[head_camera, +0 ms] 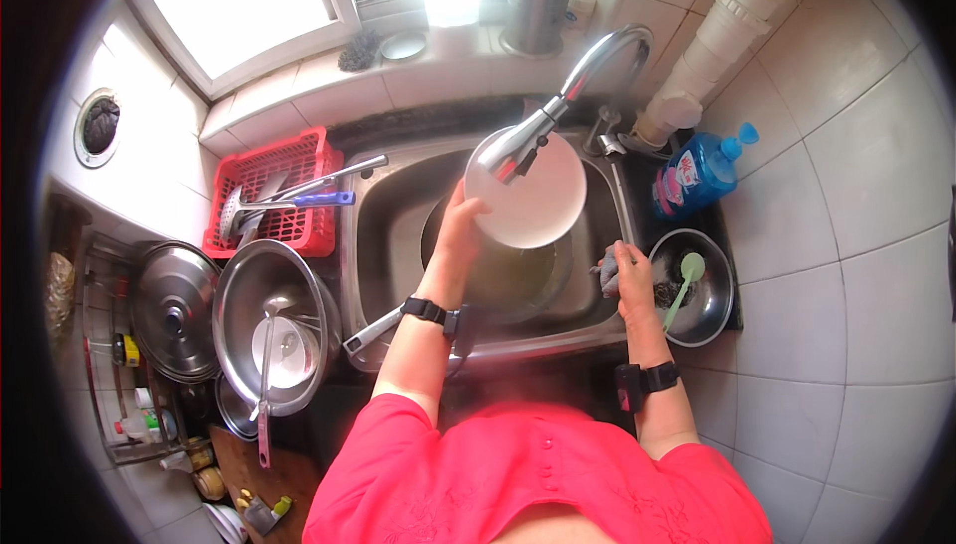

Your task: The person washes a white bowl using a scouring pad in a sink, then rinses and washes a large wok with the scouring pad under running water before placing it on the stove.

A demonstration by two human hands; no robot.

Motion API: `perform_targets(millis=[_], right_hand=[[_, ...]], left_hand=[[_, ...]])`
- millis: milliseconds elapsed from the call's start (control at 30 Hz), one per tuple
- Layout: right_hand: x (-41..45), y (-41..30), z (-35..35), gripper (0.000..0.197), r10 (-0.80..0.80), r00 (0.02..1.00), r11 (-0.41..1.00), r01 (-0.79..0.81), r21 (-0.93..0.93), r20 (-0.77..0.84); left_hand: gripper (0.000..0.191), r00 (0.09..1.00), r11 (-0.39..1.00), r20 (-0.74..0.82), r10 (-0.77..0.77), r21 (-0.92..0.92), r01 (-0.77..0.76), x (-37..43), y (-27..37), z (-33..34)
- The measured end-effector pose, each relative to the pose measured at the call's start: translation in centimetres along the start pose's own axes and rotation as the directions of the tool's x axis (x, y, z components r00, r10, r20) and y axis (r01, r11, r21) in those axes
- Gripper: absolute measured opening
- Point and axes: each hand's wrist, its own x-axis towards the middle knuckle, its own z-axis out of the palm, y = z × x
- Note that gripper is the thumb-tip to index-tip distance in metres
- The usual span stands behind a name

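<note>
My left hand (457,234) grips the left rim of a white plate (541,200), which is held over the sink beneath the head of a chrome pull-out faucet (526,137). Below the plate, a round pan (515,283) with cloudy liquid sits in the steel sink (388,260); its handle (373,331) rests across the sink's front-left rim. At the right edge of the sink, my right hand (631,268) holds a grey cloth (609,273). Beside that hand is a metal bowl (713,312) containing a light-green spoon (690,271) and a dark scouring pad.
A blue soap bottle (694,174) stands behind the metal bowl. Left of the sink are a red plastic basket (321,223) with utensils, a large steel basin (239,312) holding bowls and a ladle, and steel lids (168,283). A wooden cutting board (291,469) lies at lower left.
</note>
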Motion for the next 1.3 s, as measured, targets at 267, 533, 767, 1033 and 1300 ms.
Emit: perform_targets(millis=[267,533,767,1033,1300], right_hand=[[3.2,2.9,2.0,0.038,0.212,0.940,0.968,-0.240,0.078,0.268],[2.1,1.1,10.5,0.053,0.272,0.875,0.898,-0.381,0.221,0.401],[4.0,0.4,8.9,0.066,0.084,0.884,0.969,-0.180,0.168,0.460],[1.5,1.1,5.6,0.057,0.299,0.854,0.872,-0.426,0.240,0.426],[3.7,-0.3,8.6,0.054,0.240,0.729,0.803,-0.521,0.291,0.641]], left_hand=[[0.057,0.969,0.996,-0.232,0.089,0.041,-0.081,-2.3,1.5,-1.0],[0.049,0.831,0.999,-0.556,-0.010,-0.045,-0.018,-3.8,0.5,-2.9],[0.057,0.875,0.900,-0.282,-0.395,-0.311,0.306,-5.8,-1.3,-1.1],[0.066,0.646,0.677,-0.221,-0.730,-0.110,0.727,-9.8,0.7,-1.4],[0.064,0.906,0.732,0.423,-0.008,0.620,-0.283,-5.2,6.5,-1.2]])
